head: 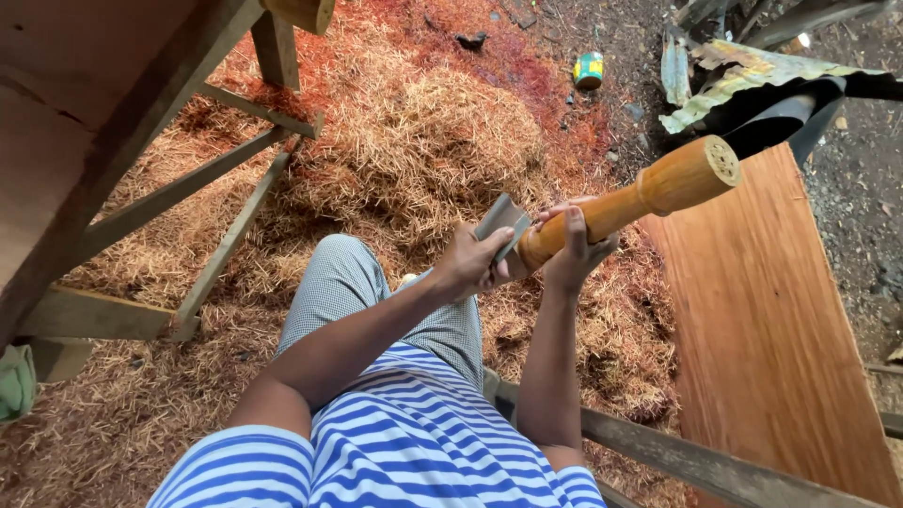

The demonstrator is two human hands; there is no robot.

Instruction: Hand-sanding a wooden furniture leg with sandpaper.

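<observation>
My right hand [576, 246] grips the narrow end of a turned wooden leg [658, 190], which points up and to the right with its round cut end toward the camera. My left hand [467, 261] holds a thin grey metal scraper blade [502, 219] and presses its edge against the leg's lower end, right beside my right fingers. Below both hands are my knee in checked trousers [357, 282] and my blue-and-white striped shirt [404, 442].
Thick wood shavings [423, 141] cover the ground. A wooden bench frame [169, 188] stands at left, a reddish-brown board [771, 339] lies at right, with a plank rail [677, 456] in front of it. A small tin [589, 69] and metal scraps [743, 75] lie beyond.
</observation>
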